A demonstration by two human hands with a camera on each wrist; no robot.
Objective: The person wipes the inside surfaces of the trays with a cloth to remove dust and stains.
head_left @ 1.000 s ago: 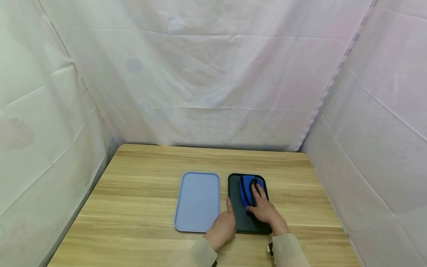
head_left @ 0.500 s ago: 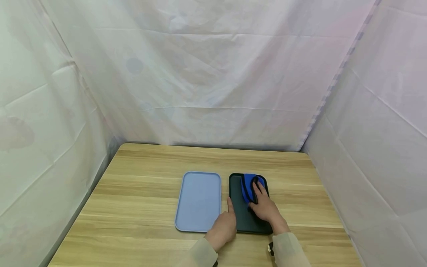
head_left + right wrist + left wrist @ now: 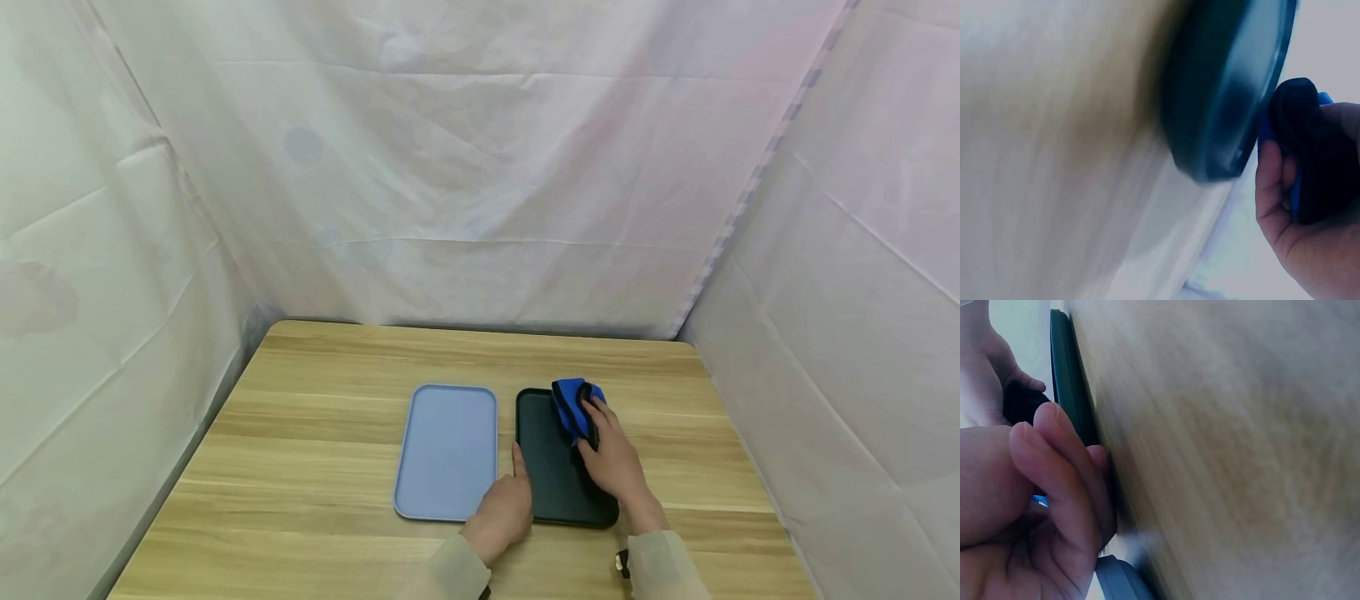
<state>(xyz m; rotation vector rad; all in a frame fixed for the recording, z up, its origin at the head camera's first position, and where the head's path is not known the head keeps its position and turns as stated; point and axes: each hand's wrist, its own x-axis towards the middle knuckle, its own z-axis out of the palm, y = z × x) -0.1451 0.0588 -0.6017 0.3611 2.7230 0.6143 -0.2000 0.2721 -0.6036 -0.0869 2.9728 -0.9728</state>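
Note:
My right hand (image 3: 613, 461) holds a folded blue cloth (image 3: 572, 407) with black edging over the far right corner of a dark green tray (image 3: 546, 496). Thumb and fingers curl round the dark side of the cloth (image 3: 1316, 156) in the right wrist view, beside the tray's rim (image 3: 1275, 69). By the tray's left edge is my left hand (image 3: 504, 510), its index finger straight against the rim and the other fingers bent. Those bent fingers (image 3: 1063, 481) hide part of the contact in the left wrist view.
A light blue tray (image 3: 447, 454) lies just left of the green one, with a narrow gap between them. Both lie on a wood-grain table (image 3: 315, 433). Pale fabric sheets (image 3: 480, 167) hang behind the table and on both sides.
My right hand has moved to the right and slightly away with the cloth, which now reaches past the green tray's far right corner. My left hand has stayed in place.

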